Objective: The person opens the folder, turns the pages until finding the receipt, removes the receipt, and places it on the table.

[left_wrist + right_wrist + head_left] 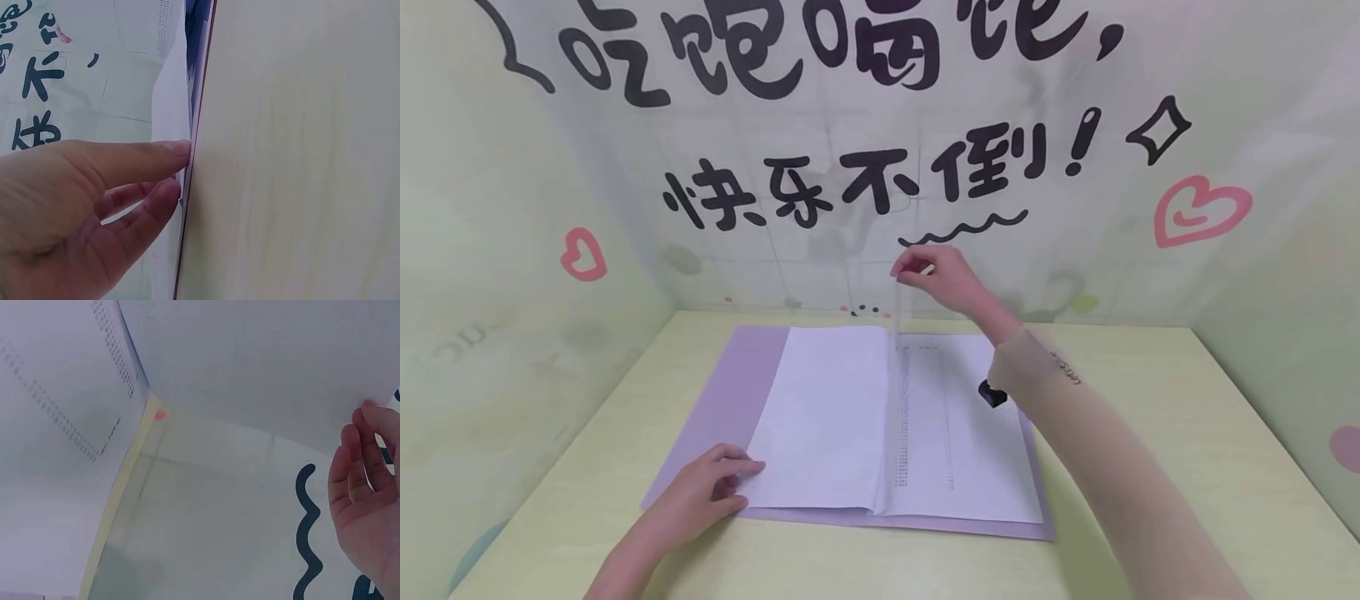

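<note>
A purple folder (760,354) lies open on the table with white pages inside. My right hand (940,273) is raised over its far edge and pinches a sheet of paper (262,369) between thumb and fingertips. That sheet stands upright near the middle fold, almost edge-on in the head view. My left hand (703,492) rests at the near left corner, fingertips on the blank left page (823,417) and thumb by the folder's near edge. On the right lies a page with columns of small print (977,433).
Under the folder is a pale wooden table (850,567). Behind it hangs a light wall sheet (760,275) with large black lettering and pink hearts, and similar panels rise on both sides. A small black device (992,393) sits at the right sleeve's cuff.
</note>
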Demonstrator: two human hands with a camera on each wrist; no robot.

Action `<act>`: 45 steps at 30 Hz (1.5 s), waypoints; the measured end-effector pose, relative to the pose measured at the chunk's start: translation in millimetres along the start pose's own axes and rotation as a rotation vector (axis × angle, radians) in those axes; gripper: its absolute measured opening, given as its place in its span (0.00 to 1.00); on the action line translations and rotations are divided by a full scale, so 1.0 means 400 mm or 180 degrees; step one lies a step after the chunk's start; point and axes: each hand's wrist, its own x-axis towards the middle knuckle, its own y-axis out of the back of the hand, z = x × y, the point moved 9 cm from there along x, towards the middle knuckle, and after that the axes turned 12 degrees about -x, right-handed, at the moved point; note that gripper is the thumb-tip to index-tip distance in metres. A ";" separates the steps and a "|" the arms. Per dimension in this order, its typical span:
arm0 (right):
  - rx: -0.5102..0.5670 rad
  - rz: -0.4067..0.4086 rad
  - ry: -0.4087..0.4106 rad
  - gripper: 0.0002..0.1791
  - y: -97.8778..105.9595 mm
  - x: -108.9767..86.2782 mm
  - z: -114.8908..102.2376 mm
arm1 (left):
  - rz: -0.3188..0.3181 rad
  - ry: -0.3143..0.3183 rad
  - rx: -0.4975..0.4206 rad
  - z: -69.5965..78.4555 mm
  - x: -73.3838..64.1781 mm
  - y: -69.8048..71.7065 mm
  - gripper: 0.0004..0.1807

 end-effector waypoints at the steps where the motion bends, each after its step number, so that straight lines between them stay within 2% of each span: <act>1: 0.0028 0.0013 -0.0025 0.04 -0.007 0.005 -0.003 | 0.0002 -0.0008 -0.0004 0.000 0.000 -0.001 0.22; 4: 0.0111 0.0036 -0.0060 0.04 -0.034 0.021 -0.017 | 0.0010 0.0039 0.0009 -0.002 0.000 -0.002 0.23; 10: 0.0306 0.0130 0.0029 0.05 -0.104 0.055 -0.047 | -0.0062 0.0292 0.0075 -0.015 0.004 0.003 0.23; 14: 0.0429 0.0185 0.0104 0.07 -0.149 0.064 -0.068 | -0.0097 0.0337 0.0068 -0.021 0.007 0.006 0.23; 17: 0.0555 0.0102 0.0172 0.10 -0.185 0.065 -0.084 | -0.0115 0.0317 0.0074 -0.021 0.007 0.005 0.22; 21: 0.0700 -0.0141 0.0208 0.17 -0.235 0.060 -0.101 | -0.0097 0.0318 0.0079 -0.020 0.007 0.005 0.22; 28: 0.0466 -0.0451 0.0270 0.27 -0.322 0.055 -0.112 | -0.0042 0.0236 0.0048 -0.019 0.007 0.007 0.22; 30: 0.0422 -0.0526 0.0303 0.30 -0.349 0.053 -0.113 | -0.0005 0.0223 -0.0002 -0.022 0.007 0.010 0.18; 34: 0.0407 -0.0706 0.0363 0.36 -0.405 0.042 -0.114 | 0.0064 0.0228 -0.0173 -0.032 0.008 0.014 0.19; 37: 0.0299 -0.0831 0.0393 0.38 -0.445 0.035 -0.115 | 0.0119 0.0139 -0.0220 -0.033 0.007 0.018 0.21; 41: 0.0111 -0.0958 0.0400 0.40 -0.482 0.025 -0.116 | 0.0258 -0.0044 -0.0011 -0.026 0.003 0.026 0.23; 43: 0.0059 -0.1023 0.0376 0.40 -0.493 0.017 -0.118 | 0.0293 -0.0018 0.0089 -0.026 0.000 0.028 0.26; 45: -0.0001 -0.1087 0.0378 0.41 -0.504 0.010 -0.118 | 0.0285 0.0099 0.0147 -0.029 -0.001 0.028 0.30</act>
